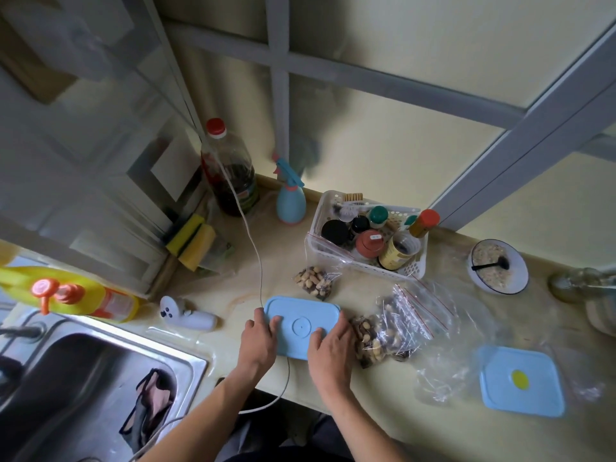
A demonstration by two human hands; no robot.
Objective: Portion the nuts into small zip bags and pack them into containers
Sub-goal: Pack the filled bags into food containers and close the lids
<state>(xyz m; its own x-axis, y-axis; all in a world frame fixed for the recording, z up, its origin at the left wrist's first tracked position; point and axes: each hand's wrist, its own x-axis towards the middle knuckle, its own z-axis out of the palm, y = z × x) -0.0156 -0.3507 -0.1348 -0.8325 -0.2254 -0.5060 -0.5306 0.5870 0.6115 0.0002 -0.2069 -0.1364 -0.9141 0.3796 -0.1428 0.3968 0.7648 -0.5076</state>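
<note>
A light blue rectangular container [301, 315] with its lid on sits at the counter's front edge. My left hand [259, 341] presses on its left side with straight fingers. On the lid's right side my right hand [328, 350] lies flat in the same way. A small zip bag of mixed nuts [315, 281] lies just behind the container. More filled nut bags [376, 338] are heaped at its right, next to my right hand. A second blue container [521, 381] with a yellow spot on its lid stands further right.
A white basket [416, 265] of spice jars stands behind the bags. A bowl [500, 271] with a black spoon is at the right. Loose clear bags [443, 361] lie between the containers. The steel sink [93, 371] is on the left, with a white controller [186, 315] beside it.
</note>
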